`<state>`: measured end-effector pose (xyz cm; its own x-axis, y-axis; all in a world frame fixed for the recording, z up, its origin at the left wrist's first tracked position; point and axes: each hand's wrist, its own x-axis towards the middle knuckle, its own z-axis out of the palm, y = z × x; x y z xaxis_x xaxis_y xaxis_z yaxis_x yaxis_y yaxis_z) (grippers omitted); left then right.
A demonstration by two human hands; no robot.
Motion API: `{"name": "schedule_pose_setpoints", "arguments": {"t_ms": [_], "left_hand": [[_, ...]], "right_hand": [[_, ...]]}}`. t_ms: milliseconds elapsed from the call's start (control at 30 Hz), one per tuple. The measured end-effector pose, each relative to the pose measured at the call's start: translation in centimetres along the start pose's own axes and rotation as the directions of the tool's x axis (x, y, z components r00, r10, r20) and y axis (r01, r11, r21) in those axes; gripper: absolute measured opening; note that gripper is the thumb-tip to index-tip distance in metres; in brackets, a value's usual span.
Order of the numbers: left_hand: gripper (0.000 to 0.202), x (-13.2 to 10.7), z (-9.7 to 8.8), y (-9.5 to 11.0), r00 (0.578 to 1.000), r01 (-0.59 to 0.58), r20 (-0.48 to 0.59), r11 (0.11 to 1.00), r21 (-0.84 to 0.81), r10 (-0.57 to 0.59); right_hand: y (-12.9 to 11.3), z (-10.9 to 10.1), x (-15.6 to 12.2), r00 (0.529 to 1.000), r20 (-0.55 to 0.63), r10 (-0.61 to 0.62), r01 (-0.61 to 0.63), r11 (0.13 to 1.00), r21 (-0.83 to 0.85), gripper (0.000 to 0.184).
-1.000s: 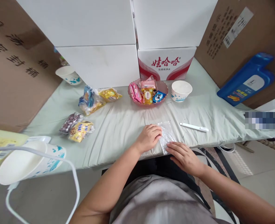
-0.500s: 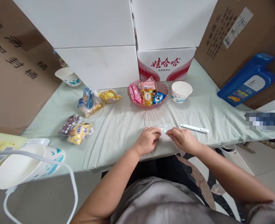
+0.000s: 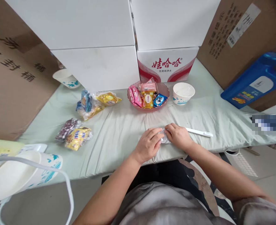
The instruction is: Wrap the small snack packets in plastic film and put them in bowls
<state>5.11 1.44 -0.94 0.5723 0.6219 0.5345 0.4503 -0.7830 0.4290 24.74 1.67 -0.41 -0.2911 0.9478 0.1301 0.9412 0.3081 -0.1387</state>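
A small piece of clear, crinkled plastic [image 3: 165, 137] lies on the cloth near the table's front edge. My left hand [image 3: 149, 144] has its fingers closed on the left side of this plastic. From the right, my right hand [image 3: 178, 136] grips it with curled fingers, so most of it is covered. A slim white utility knife or similar tool [image 3: 200, 132] lies just beyond my right hand, one end hidden by it. Farther back sits a pink glass bowl [image 3: 166, 100] of wrapped snacks. To its right stands a white paper cup [image 3: 183, 97].
Wrapped snacks [image 3: 78, 137] and a second group of packets [image 3: 87, 104] lie at the left. A large paper cup [image 3: 46, 175] and a white cable [image 3: 69, 187] are at the near left. White boxes [image 3: 93, 68] line the back. A blue bottle [image 3: 252, 81] leans at the right.
Both hands have closed in on the plastic, and my right hand now covers part of the white tool. The view has shifted slightly.
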Motion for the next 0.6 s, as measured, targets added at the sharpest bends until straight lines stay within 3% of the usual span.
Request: {"name": "schedule_pose_setpoints", "arguments": {"t_ms": [100,200,300,367,433,500,600], "left_hand": [[0.013,0.1,0.4,-0.1,0.997,0.04,0.063,0.994,0.101,-0.046],[0.009,0.1,0.9,-0.4,0.99,0.109,0.076,0.985,0.136,-0.12],[0.01,0.1,1.1,-0.5,0.989,0.124,0.07,0.985,0.121,-0.133],[0.01,0.2,1.0,-0.5,0.987,0.133,0.071,0.985,0.108,-0.141],[0.011,0.2,0.9,-0.5,0.986,0.141,0.078,0.986,0.093,-0.149],[0.013,0.1,0.8,-0.4,0.986,0.139,0.078,0.987,0.075,-0.145],[0.016,-0.1,0.6,-0.5,0.989,0.146,0.025,0.989,0.036,-0.147]], "right_hand": [[0.1,0.3,0.0,1.0,-0.024,-0.003,0.003,1.0,0.019,0.028],[0.7,0.7,0.1,0.988,-0.15,0.036,-0.034,0.999,0.015,0.025],[1.6,0.6,0.2,0.918,-0.38,0.111,-0.103,0.994,0.041,0.019],[1.8,0.2,0.0,0.874,-0.477,0.095,-0.059,0.994,0.09,0.018],[1.3,0.0,-0.6,0.893,-0.447,-0.055,0.121,0.985,0.122,0.017],[0.3,0.0,-1.5,0.915,-0.333,-0.228,0.29,0.945,0.15,0.017],[-0.9,0.3,-2.8,0.939,-0.205,-0.276,0.314,0.932,0.182,0.016]]}}
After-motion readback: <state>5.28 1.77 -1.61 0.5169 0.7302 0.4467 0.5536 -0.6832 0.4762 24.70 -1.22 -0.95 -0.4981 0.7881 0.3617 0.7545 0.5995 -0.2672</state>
